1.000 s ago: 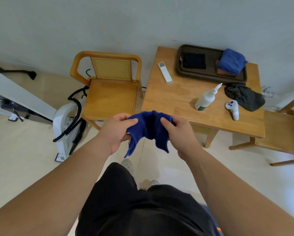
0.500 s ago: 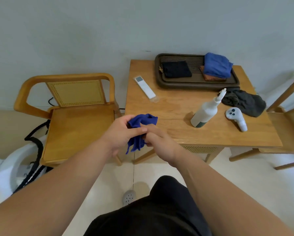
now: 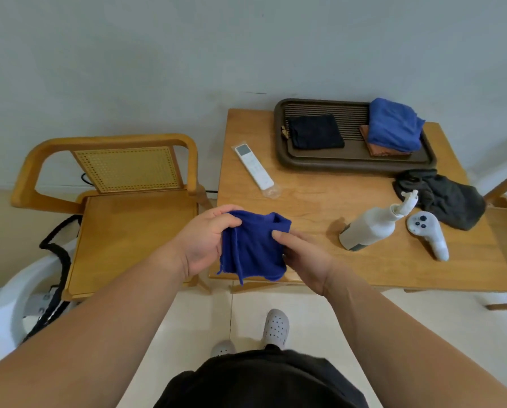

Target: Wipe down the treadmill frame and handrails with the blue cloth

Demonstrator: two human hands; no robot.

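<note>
subject: blue cloth (image 3: pixel 252 248). held up between both hands, in front of the body and above the near edge of the table (image 3: pixel 305 201). it hangs in loose folds from its top edge, the lower hem free.

left hand (image 3: pixel 205 240): clamped on the cloth's upper left edge, fingers curled over the top, palm turned toward the camera.

right hand (image 3: pixel 302 257): pinching the cloth's upper right corner, thumb on the near face, remaining fingers hidden behind the fabric. the two hands are near each other, with the cloth's width between them.

beyond the right hand, on the table: a white spray bottle (image 3: pixel 369 228) lying tilted, nozzle pointing away; just beside it, further right, a white handheld controller (image 3: pixel 427 231); beyond those, a crumpled dark grey cloth (image 3: pixel 446 198).

beyond both hands: a white remote (image 3: pixel 253 166) in a clear sleeve, lying flat. past it, against the wall, a dark slatted tray (image 3: pixel 358 164) holding a folded black cloth (image 3: pixel 315 132) and, at the far right end, a folded blue towel (image 3: pixel 393 125) stacked on a brown cloth (image 3: pixel 375 148).

left of the left hand: a wooden chair (image 3: pixel 134 231) with a cane back, touching or just beside the table's left edge. further left and nearer, a white curved machine part (image 3: pixel 8 304) with a black cable (image 3: pixel 55 251) draped on it; whether this belongs to the treadmill cannot be told.

below the hands: pale tiled floor, two light perforated shoes (image 3: pixel 275 326) and black shorts (image 3: pixel 261 378).
</note>
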